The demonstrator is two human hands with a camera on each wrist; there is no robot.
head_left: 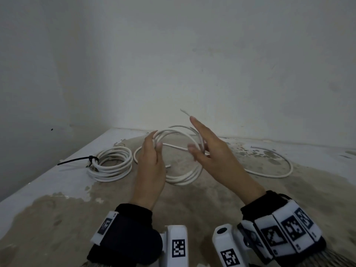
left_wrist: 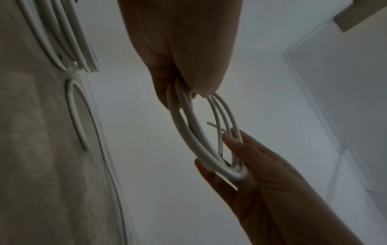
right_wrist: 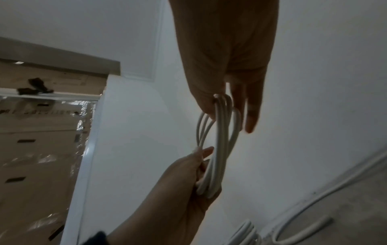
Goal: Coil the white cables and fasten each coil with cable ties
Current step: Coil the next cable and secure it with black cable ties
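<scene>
I hold a loose coil of white cable (head_left: pixel 181 181) upright above the table, between both hands. My left hand (head_left: pixel 155 141) grips its left side, thumb in front and fingers behind; the left wrist view shows that grip (left_wrist: pixel 184 82). My right hand (head_left: pixel 198 143) pinches the coil's right side between thumb and fingers, with the index finger straight (right_wrist: pixel 222 101). A cable end (head_left: pixel 185 111) sticks up past that index finger. A finished coil (head_left: pixel 113 166) lies at the left, bound by a black cable tie (head_left: pixel 77 160).
One loose white cable (head_left: pixel 285 170) curves across the table's right part. Another loop (head_left: pixel 134 155) lies flat behind my left hand. The stained table (head_left: pixel 57 199) stands in a corner, with walls close behind and to the left.
</scene>
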